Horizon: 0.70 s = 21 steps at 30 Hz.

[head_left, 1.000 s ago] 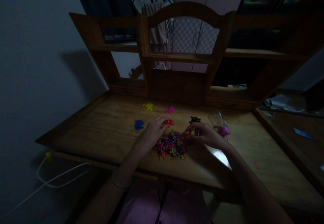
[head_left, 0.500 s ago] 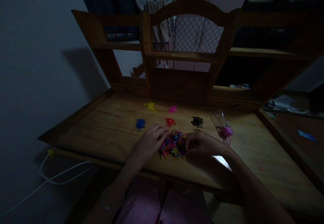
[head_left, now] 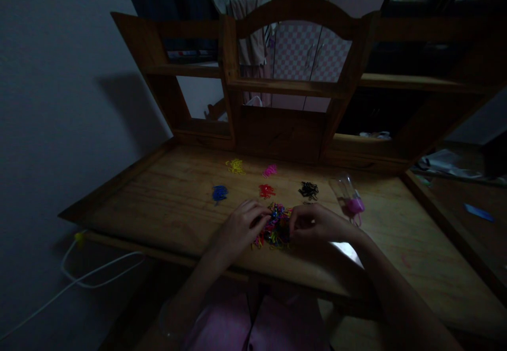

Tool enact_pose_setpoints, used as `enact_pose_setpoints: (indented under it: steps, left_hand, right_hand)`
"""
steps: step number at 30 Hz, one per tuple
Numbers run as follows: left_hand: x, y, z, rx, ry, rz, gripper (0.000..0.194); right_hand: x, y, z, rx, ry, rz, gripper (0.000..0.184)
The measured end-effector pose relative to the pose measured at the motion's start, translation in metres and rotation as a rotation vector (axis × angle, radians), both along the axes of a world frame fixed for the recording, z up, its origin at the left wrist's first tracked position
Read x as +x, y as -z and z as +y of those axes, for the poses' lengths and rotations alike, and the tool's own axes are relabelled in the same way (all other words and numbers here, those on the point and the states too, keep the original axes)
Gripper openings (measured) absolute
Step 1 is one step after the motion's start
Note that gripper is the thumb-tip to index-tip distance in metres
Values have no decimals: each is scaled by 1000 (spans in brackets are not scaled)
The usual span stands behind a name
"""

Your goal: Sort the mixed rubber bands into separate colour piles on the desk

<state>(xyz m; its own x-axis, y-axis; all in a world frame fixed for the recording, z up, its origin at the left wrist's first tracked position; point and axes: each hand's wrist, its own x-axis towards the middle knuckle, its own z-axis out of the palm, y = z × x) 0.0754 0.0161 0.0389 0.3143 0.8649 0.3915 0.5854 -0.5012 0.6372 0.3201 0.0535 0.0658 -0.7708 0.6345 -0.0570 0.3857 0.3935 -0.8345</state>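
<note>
A mixed heap of small coloured clips point(head_left: 273, 234), looped and pin-like, lies near the front edge of the wooden desk. From the left, my left hand point(head_left: 246, 221) reaches over it, thumb and fingertips close together at the heap's upper part. What they pinch, if anything, is too small to make out. My right hand point(head_left: 312, 224) is curled at the heap's right side, fingertips drawn together and partly hidden. Beyond the hands lie sorted piles: blue clips point(head_left: 219, 193), yellow clips point(head_left: 236, 166), pink clips point(head_left: 270, 171), red clips point(head_left: 266, 191) and black clips point(head_left: 308, 190).
A clear plastic bottle with a pink cap point(head_left: 355, 205) lies right of the black pile. A wooden shelf unit point(head_left: 281, 134) rises along the desk's back. A bright white patch point(head_left: 347, 252) shows under my right forearm. A white cable point(head_left: 103, 274) hangs at the left.
My left hand has moved right, from the heap's left edge to over its upper middle, and its fingers have drawn closer together. The right hand stays almost in place.
</note>
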Motion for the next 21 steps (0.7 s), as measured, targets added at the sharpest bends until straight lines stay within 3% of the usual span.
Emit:
enact_pose_setpoints:
  steps: [8, 13, 18, 21]
  left_hand:
    - [28, -5, -13, -111, 34, -195, 21]
    - [33, -2, -11, -113, -17, -231, 12]
    - [18, -4, 16, -25, -70, -196, 7]
    - [5, -6, 44, 0, -155, -148, 11]
  right_hand:
    - [-7, 1, 4, -92, 228, 276, 25]
    - [-13, 4, 4, 20, 258, 287, 23]
    - [-8, 6, 8, 73, 324, 235, 29]
    - [1, 5, 9, 147, 278, 111, 24]
